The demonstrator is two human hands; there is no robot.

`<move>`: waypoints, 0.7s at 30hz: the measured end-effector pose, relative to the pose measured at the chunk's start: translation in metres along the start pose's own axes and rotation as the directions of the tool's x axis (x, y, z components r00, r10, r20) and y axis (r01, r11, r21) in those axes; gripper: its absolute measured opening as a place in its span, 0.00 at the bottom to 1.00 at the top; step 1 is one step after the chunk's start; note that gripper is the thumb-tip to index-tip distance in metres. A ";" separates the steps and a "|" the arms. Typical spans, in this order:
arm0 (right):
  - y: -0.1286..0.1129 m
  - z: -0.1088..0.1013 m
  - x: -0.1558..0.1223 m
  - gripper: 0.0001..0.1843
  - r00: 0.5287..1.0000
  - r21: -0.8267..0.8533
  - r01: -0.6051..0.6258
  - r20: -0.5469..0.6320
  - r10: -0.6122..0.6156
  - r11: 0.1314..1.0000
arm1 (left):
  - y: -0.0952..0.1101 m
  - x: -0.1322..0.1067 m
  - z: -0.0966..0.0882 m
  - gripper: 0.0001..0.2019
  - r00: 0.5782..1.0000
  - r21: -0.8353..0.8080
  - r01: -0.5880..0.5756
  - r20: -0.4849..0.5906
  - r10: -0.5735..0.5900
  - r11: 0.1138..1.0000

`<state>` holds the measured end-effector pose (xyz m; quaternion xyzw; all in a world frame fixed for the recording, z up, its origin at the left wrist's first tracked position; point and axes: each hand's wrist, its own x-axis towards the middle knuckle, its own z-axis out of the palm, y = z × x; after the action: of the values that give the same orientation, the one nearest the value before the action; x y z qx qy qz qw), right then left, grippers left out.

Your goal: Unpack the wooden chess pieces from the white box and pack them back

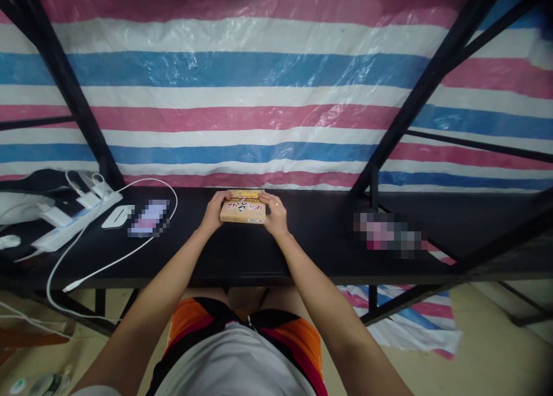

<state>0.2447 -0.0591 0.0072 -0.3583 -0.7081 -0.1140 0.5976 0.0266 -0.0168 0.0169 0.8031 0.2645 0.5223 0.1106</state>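
Note:
A small flat cardboard box, tan with red and yellow print, rests on the black table straight ahead of me. My left hand grips its left end, fingers curled round the edge. My right hand holds its right end, thumb on top and fingers wrapped over the side. Both forearms reach forward from my lap.
A white power strip with plugged chargers and a trailing white cable lies at the left, beside a white oval device and a blurred item. Another blurred item sits right. Black frame bars rise before a striped tarp.

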 end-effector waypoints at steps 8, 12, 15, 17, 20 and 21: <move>0.001 -0.001 -0.001 0.11 0.996 -0.010 -0.073 0.055 0.073 0.997 | 0.003 -0.001 -0.001 0.11 0.999 -0.004 0.025 0.019 -0.025 1.000; -0.003 -0.004 0.000 0.15 0.991 -0.005 -0.090 0.099 0.090 0.996 | 0.004 -0.002 -0.003 0.18 0.998 0.023 0.002 0.064 -0.003 1.000; -0.005 -0.006 0.000 0.18 0.988 -0.017 -0.084 0.130 0.085 0.996 | 0.005 -0.003 -0.005 0.22 0.993 0.035 -0.043 0.112 0.039 0.998; -0.005 -0.006 -0.002 0.20 0.986 -0.037 -0.083 0.139 0.087 0.996 | 0.006 -0.004 -0.005 0.21 0.988 0.046 -0.060 0.145 0.053 0.997; -0.003 -0.003 -0.003 0.21 0.987 -0.057 -0.106 0.119 0.112 0.993 | 0.008 -0.003 -0.004 0.17 0.985 0.083 -0.066 0.165 0.052 0.994; -0.002 -0.001 -0.004 0.21 0.986 -0.057 -0.126 0.106 0.132 0.990 | 0.009 -0.003 -0.003 0.16 0.986 0.102 -0.061 0.159 0.044 0.993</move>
<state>0.2447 -0.0629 0.0045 -0.4239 -0.7121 -0.0729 0.5549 0.0252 -0.0261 0.0197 0.8531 0.2613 0.4455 0.0744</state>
